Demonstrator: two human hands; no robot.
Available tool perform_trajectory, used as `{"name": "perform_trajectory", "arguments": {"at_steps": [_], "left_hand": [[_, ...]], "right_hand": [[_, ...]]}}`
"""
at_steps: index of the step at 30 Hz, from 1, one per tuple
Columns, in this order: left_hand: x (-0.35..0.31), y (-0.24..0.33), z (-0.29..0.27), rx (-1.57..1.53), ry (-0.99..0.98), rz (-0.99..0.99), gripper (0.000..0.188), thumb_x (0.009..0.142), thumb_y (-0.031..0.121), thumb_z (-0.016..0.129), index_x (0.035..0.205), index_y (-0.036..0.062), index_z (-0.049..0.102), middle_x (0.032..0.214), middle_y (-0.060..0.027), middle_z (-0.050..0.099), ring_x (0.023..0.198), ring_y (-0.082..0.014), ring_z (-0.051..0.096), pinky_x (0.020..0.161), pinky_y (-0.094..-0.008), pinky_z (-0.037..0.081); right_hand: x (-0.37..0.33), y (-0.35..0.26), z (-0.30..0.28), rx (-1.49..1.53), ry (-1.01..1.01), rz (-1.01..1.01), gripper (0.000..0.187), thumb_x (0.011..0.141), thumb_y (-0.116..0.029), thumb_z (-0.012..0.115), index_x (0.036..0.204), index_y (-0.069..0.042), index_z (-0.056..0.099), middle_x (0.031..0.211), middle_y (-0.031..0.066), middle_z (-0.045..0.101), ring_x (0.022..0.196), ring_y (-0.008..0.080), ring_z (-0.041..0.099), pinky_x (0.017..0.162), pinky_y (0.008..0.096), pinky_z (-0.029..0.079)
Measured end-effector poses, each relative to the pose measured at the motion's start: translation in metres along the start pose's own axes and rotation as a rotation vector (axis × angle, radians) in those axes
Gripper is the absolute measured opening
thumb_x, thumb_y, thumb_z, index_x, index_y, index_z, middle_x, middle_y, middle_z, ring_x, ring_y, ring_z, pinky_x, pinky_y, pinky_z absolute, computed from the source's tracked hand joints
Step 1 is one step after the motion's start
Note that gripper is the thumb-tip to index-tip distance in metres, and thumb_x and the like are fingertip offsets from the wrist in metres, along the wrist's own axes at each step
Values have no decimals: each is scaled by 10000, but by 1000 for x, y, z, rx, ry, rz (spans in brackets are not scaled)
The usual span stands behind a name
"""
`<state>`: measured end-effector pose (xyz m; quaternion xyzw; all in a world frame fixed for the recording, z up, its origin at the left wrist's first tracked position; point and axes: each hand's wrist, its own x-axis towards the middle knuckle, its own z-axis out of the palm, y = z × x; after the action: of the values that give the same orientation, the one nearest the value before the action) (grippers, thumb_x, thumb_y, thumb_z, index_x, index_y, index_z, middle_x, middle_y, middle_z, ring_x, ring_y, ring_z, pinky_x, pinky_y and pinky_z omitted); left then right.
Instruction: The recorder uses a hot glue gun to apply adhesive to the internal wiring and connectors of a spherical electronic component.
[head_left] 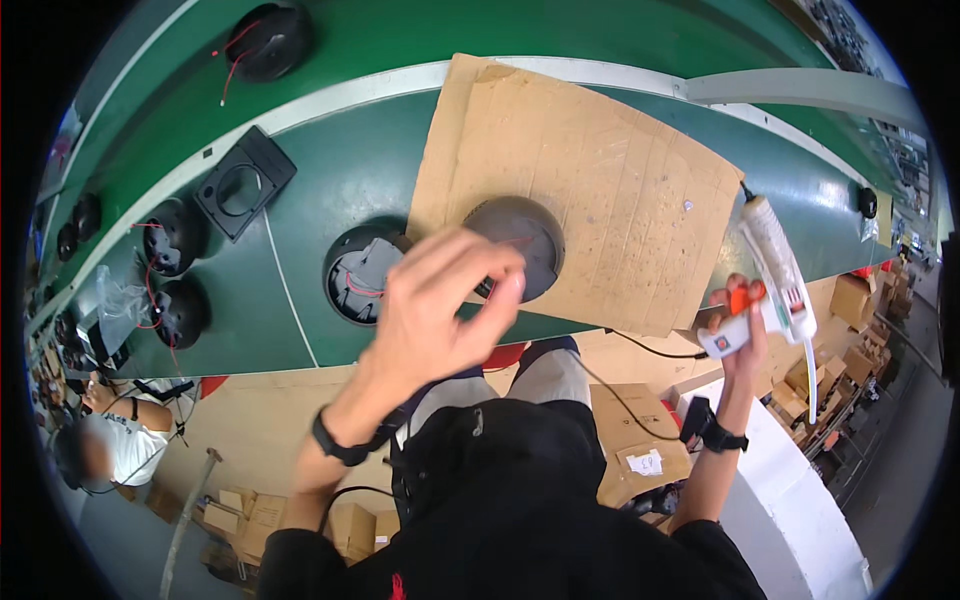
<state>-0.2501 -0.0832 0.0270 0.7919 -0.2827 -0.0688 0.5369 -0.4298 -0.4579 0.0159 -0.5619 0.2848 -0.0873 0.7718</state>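
My right hand (744,340) is wrapped round the handle of a white hot glue gun (777,262) with an orange trigger. A white glue stick (812,385) sticks out of its rear end, and the nozzle points away from me. Over the table, my left hand (432,305) has thumb and forefinger brought together in a pinch; whatever is between them cannot be made out. Just beyond those fingers, a dark round housing (540,240) sits on the cardboard. A second round housing (340,277), with grey parts and a red wire inside, is partly covered by the same hand.
A brown cardboard sheet (620,190) lies on the green table. Left stand a square black frame (272,172) with a round hole and more housings (180,312) with red wires. Another housing (270,45) rests on the far green surface. A person (135,440) sits at far left.
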Motion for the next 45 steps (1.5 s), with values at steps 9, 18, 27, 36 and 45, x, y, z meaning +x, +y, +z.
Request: {"name": "perform_trajectory", "arguments": {"at_steps": [9,18,27,36,45], "left_hand": [[13,-44,15,520,-583,57,130,794,90,756,853,25,659,867,-80,576,757,-263,620,645,-384,525],[86,-83,39,123,-682,191,103,828,95,741,874,9,707,826,-95,701,727,-257,659,647,-329,512],[83,-100,44,-31,-489,36,87,806,94,750,849,25,721,748,-73,681,653,-230,637,595,-313,486],[80,-106,49,-23,-419,90,84,800,92,751,846,29,721,739,-70,675,636,-224,626,577,-311,474],[72,-102,49,-3,-372,140,83,793,90,753,843,32,721,731,-67,668,619,-218,615,558,-309,462]], "right_hand": [[-37,23,26,-854,-526,97,327,778,-244,765,999,-11,704,982,146,719,884,319,711,791,385,556],[-45,24,94,-1085,-440,130,555,622,-284,851,1097,-26,724,1039,153,719,1050,299,666,934,392,506],[-50,14,105,-1391,-390,360,398,644,-173,773,1035,-103,759,1091,90,727,1039,320,633,936,430,460],[-51,9,115,-1576,-282,422,440,717,-233,816,1115,-76,711,1059,104,721,933,281,653,856,421,498],[-54,14,116,-1521,-244,433,431,708,-209,810,1098,-55,706,1021,111,721,895,260,668,831,389,509]]}}
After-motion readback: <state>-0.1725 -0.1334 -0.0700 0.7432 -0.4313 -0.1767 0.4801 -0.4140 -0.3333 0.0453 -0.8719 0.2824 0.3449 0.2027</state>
